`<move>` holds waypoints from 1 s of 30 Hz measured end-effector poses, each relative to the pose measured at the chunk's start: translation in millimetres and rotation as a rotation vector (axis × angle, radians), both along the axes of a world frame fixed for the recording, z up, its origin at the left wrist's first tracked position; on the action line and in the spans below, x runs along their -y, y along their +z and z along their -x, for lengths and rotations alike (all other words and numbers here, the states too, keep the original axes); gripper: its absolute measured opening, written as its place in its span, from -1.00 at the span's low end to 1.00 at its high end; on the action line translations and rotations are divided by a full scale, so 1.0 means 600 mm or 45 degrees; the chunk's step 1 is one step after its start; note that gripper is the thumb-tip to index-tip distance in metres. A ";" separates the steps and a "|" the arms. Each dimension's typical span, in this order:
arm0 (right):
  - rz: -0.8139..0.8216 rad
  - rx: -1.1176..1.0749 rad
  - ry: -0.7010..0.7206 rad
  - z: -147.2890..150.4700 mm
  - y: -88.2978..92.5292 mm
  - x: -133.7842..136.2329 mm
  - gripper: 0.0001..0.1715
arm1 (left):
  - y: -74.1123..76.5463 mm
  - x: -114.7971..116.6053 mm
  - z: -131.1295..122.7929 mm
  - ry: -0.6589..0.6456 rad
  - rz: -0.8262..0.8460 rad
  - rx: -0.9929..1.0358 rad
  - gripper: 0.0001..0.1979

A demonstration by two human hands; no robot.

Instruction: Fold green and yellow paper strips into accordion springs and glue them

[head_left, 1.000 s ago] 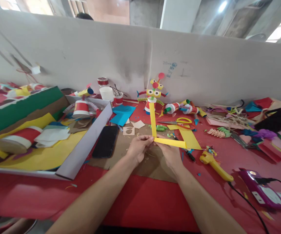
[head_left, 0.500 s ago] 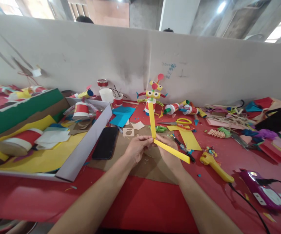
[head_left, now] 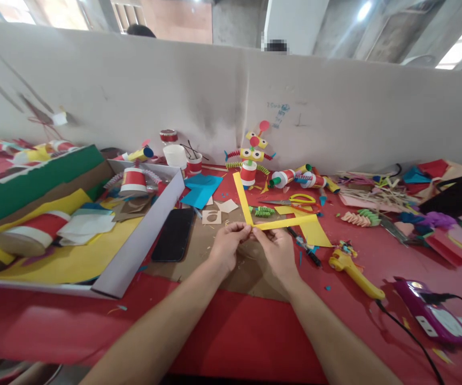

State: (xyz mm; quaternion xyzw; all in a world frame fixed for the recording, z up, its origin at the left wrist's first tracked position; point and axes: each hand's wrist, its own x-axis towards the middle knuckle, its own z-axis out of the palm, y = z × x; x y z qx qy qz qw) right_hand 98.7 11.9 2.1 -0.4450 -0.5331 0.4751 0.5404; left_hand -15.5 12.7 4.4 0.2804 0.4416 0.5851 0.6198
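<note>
Two yellow paper strips (head_left: 244, 199) meet at a corner, one arm rising up and away, the other reaching right. My left hand (head_left: 229, 245) pinches that corner between thumb and fingers. From the other side, my right hand (head_left: 277, 251) pinches the same corner, its fingers under the strip that points right. Below both hands lies a brown cardboard sheet (head_left: 231, 278). Just beyond them sits a green pleated paper piece (head_left: 262, 212). A paper-cup figure (head_left: 248, 174) with round eyes and pleated arms stands farther back by the wall.
An open box (head_left: 143, 240) with cups and paper is on the left, beside a black phone (head_left: 172, 235). Yellow-handled scissors (head_left: 301, 200), a precision knife (head_left: 303, 247), a yellow glue gun (head_left: 355, 275) and a purple power strip (head_left: 435, 315) lie to the right.
The strip on the right has swung up from slanting down to nearly level. The upright strip now leans farther left. Both hands stay at the corner.
</note>
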 end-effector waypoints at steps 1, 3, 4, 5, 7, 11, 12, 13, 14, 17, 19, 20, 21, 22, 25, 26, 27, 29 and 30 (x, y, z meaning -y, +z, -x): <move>0.030 -0.010 -0.009 -0.001 0.000 -0.001 -0.73 | -0.003 -0.001 0.000 -0.010 0.010 0.022 -0.81; 0.055 0.017 -0.027 -0.004 0.000 -0.002 -0.75 | -0.005 -0.003 0.004 -0.026 0.047 0.045 -0.82; 0.059 0.042 -0.035 -0.006 -0.001 -0.004 -0.75 | -0.004 -0.003 0.006 -0.032 0.064 0.040 -0.83; 0.061 0.065 -0.042 -0.007 -0.001 -0.005 -0.76 | -0.002 -0.003 0.008 -0.040 0.076 0.027 -0.83; 0.057 0.087 -0.050 -0.010 -0.003 -0.008 -0.77 | 0.007 -0.001 0.012 -0.062 0.091 -0.005 -0.83; 0.070 0.094 -0.028 -0.012 -0.006 -0.011 -0.77 | 0.023 0.003 0.016 -0.169 0.133 -0.045 -0.80; 0.077 0.100 -0.008 -0.012 -0.005 -0.011 -0.77 | 0.024 0.002 0.017 -0.172 0.138 -0.055 -0.81; 0.084 0.101 0.018 -0.012 -0.003 -0.011 -0.78 | 0.024 0.001 0.018 -0.163 0.146 -0.054 -0.83; 0.089 0.087 0.041 -0.012 -0.001 -0.010 -0.78 | 0.024 0.000 0.019 -0.146 0.161 -0.034 -0.85; 0.085 -0.052 0.015 -0.014 0.006 -0.012 -0.81 | 0.022 -0.007 0.024 -0.111 0.265 0.131 -0.89; 0.056 -0.140 -0.062 -0.016 0.009 -0.014 -0.83 | 0.023 -0.010 0.028 -0.104 0.352 0.277 -0.90; 0.030 -0.162 -0.092 -0.017 0.010 -0.015 -0.83 | 0.024 -0.012 0.029 -0.106 0.380 0.348 -0.89; -0.005 -0.165 -0.100 -0.017 0.011 -0.014 -0.83 | 0.024 -0.013 0.031 -0.113 0.400 0.412 -0.88; -0.048 -0.148 -0.092 -0.017 0.012 -0.013 -0.79 | 0.024 -0.013 0.032 -0.125 0.410 0.467 -0.88; -0.182 -0.010 -0.003 -0.013 0.016 -0.006 -0.71 | 0.023 -0.013 0.034 -0.178 0.395 0.565 -0.89; -0.212 0.052 0.026 -0.011 0.017 -0.003 -0.72 | 0.022 -0.013 0.033 -0.180 0.383 0.581 -0.89; -0.230 0.106 0.044 -0.009 0.018 0.000 -0.73 | 0.021 -0.013 0.033 -0.179 0.364 0.593 -0.88; -0.248 0.185 0.038 -0.005 0.020 0.006 -0.72 | 0.018 -0.011 0.030 -0.162 0.314 0.612 -0.87; -0.257 0.212 0.017 -0.003 0.020 0.008 -0.71 | 0.017 -0.010 0.027 -0.156 0.289 0.620 -0.87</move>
